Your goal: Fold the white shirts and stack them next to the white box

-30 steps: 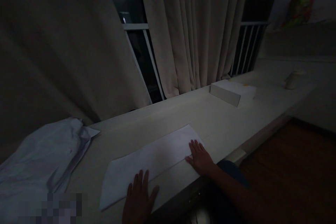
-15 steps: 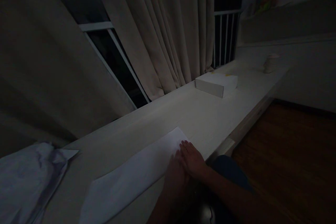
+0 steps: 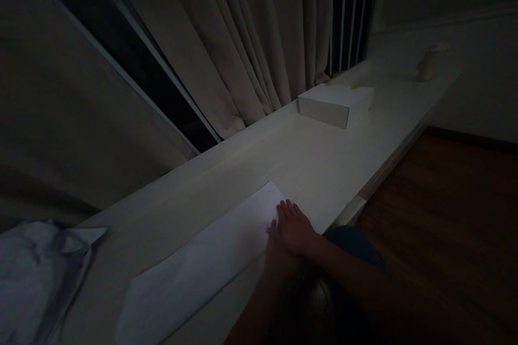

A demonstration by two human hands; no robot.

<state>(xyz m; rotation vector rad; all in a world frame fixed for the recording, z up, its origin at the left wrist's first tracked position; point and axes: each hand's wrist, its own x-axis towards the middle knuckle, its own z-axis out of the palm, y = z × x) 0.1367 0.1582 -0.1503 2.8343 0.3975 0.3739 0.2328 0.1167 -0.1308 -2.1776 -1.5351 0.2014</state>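
Folded white paper (image 3: 202,264), a long flat sheet creased lengthwise into a narrow strip with one slanted end, is seen lying on the pale wooden counter (image 3: 315,161) that runs along the window, close to the counter's near edge. Its right end is pressed down by two bare hands stacked one on the other: the right hand (image 3: 295,229) is laid flat on top with fingers extended, and the left hand (image 3: 275,259) is tucked beneath it, mostly covered. Nothing is grasped by either hand; both palms are spread flat against the sheet. One sheet of paper is counted, along with one closed white cardboard box (image 3: 334,103) farther along the counter, one small pale cup-like object (image 3: 429,62) near the far end, and one crumpled heap of pale cloth (image 3: 36,275) at the left. Beige curtains (image 3: 251,38) are hung behind the counter. The scene is dimly lit.
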